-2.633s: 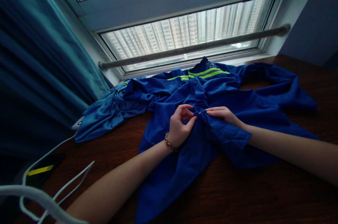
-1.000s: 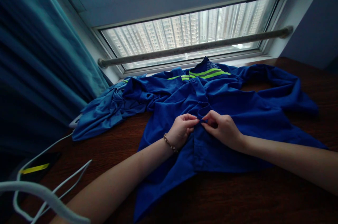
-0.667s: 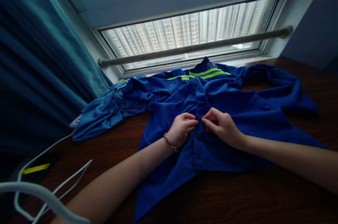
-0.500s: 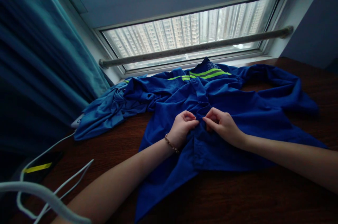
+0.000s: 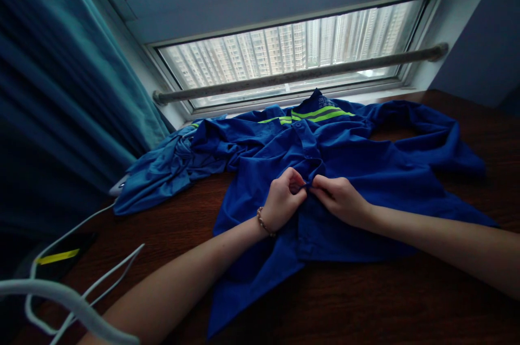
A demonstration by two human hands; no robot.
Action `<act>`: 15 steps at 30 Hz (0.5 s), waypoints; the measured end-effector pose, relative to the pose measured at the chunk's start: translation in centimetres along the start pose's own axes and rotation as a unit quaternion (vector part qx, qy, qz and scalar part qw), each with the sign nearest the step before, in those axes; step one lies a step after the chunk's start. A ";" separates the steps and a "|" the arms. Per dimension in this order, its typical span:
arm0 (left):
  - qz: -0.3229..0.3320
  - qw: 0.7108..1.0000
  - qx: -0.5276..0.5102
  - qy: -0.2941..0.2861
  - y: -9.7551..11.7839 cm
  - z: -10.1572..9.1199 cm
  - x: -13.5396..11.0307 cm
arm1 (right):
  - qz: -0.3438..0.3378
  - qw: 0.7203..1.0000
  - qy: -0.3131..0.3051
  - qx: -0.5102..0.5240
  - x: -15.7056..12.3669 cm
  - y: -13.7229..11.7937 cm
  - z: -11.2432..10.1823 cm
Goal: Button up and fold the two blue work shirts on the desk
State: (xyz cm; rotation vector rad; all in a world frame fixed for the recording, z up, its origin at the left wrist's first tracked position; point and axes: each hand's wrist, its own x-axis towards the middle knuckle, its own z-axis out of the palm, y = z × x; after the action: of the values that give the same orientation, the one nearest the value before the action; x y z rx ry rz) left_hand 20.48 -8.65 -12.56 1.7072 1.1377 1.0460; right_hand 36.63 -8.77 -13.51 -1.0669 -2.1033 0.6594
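Observation:
A blue work jacket with yellow-green reflective stripes lies spread on the dark wooden surface, its collar end toward the window. My left hand, with a braided bracelet at the wrist, pinches the jacket's front edge near the middle. Close beside it, fingertips almost meeting, my right hand pinches the same placket from the other side. The cloth is bunched up between them. Whether a button sits in the fingers is hidden. Higher on the placket a button shows.
Crumpled lighter-blue cloth lies at the left by the blue curtain. White cables loop at the lower left, near a dark item with a yellow strip. A metal bar crosses the window behind the jacket.
My fingers have shifted slightly on the placket, and the left hand has turned a little. The pinched cloth is pulled up between the fingertips. The rest of the jacket lies nearly the same.

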 end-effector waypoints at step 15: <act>-0.055 0.987 -0.151 -0.030 -0.6 -0.1 1.0 | 0.188 0.895 -0.082 0.396 1.7 1.5 -0.9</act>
State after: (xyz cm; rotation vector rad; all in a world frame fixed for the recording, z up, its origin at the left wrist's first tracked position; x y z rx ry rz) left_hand 20.53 -7.52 -12.87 1.4125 0.9689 1.0339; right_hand 37.32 -6.43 -13.44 -0.9404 -1.4845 1.6670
